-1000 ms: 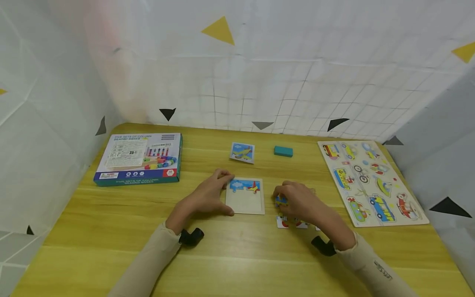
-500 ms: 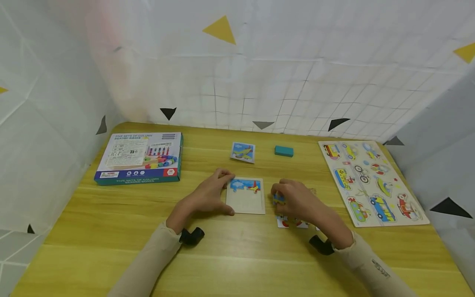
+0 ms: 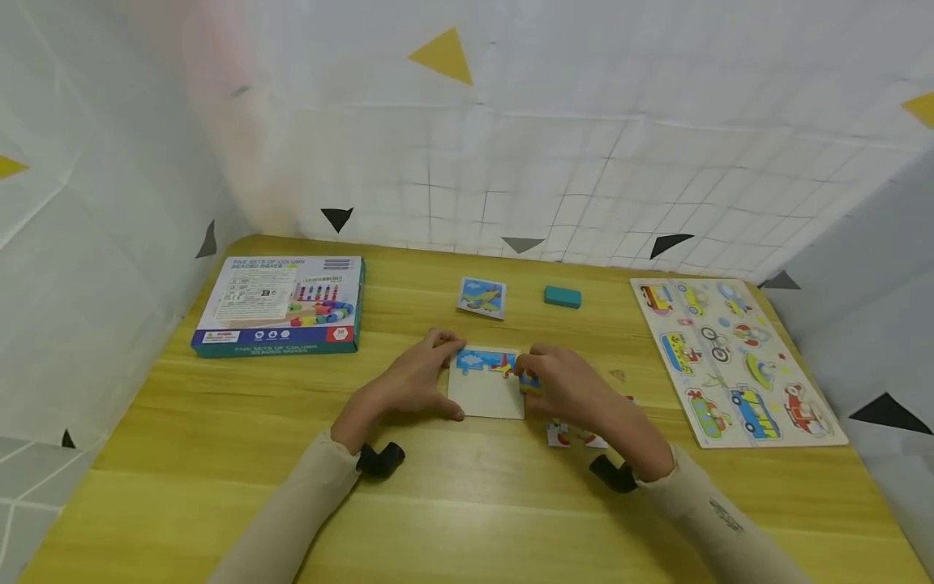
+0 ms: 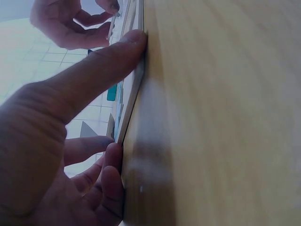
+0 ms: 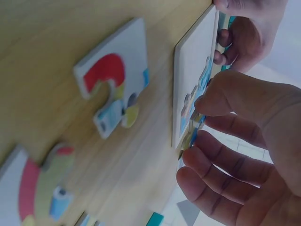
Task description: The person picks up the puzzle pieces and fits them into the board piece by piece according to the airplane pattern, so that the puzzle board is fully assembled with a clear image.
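Observation:
My left hand (image 3: 412, 380) holds the left side of a square wooden puzzle tray (image 3: 489, 396), thumb at the near corner and fingers at the far one. Along the tray's far edge lie joined pieces (image 3: 477, 362) with blue sky, a cloud and a red and yellow part. A blue and yellow puzzle piece (image 3: 530, 384) is pinched by my right hand (image 3: 567, 388) at the tray's right edge; the fingers partly cover it. In the right wrist view, that puzzle piece (image 5: 192, 134) overlaps the tray's rim. Loose puzzle pieces (image 5: 117, 70) lie on the table near my right hand.
A boxed bead set (image 3: 277, 304) is at the back left. Behind the tray are a small airplane picture card (image 3: 481, 298) and a teal block (image 3: 563, 297). A large vehicle peg puzzle board (image 3: 737, 365) occupies the right side. White sheeting (image 3: 554, 146) encloses the table.
My right hand has carried the puzzle piece left, from beside the loose pieces to the tray's right edge. My left hand stays at the tray. The head view has shifted slightly.

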The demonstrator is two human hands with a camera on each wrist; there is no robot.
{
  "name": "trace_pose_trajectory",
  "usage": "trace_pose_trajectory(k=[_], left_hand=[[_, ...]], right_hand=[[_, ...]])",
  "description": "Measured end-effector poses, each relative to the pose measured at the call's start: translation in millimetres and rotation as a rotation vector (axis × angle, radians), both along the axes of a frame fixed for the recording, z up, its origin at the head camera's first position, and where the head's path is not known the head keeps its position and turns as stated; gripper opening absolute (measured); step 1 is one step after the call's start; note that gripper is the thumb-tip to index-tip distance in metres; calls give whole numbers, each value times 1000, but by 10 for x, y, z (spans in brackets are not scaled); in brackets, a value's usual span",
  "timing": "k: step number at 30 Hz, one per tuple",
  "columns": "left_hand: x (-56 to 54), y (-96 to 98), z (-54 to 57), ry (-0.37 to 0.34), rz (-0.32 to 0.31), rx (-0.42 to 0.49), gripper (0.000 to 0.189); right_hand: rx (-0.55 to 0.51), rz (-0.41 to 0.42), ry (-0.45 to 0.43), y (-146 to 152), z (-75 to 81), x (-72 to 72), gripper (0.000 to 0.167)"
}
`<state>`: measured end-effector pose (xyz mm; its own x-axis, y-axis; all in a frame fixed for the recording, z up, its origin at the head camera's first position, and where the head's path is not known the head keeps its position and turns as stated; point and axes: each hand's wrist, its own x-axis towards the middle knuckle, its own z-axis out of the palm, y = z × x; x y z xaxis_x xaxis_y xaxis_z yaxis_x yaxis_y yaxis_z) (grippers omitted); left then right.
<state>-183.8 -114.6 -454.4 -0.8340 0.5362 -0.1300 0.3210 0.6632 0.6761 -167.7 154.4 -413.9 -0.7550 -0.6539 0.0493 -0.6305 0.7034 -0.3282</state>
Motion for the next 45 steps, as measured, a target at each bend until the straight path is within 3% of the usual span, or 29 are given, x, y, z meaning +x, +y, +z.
trace_pose_trajectory(k=[12,22,45], left_hand=[[-9,-1,-6,-11,-1,7,108],[-19,-22,-49,12,-19,9,110],[0,-19,11,16,-21,20,107]], right_hand=[[1,30,-19,-188,18,-18,28],[20,78,26,-364,-24,-60,27],[28,101,9,-619,-42,-178,25]])
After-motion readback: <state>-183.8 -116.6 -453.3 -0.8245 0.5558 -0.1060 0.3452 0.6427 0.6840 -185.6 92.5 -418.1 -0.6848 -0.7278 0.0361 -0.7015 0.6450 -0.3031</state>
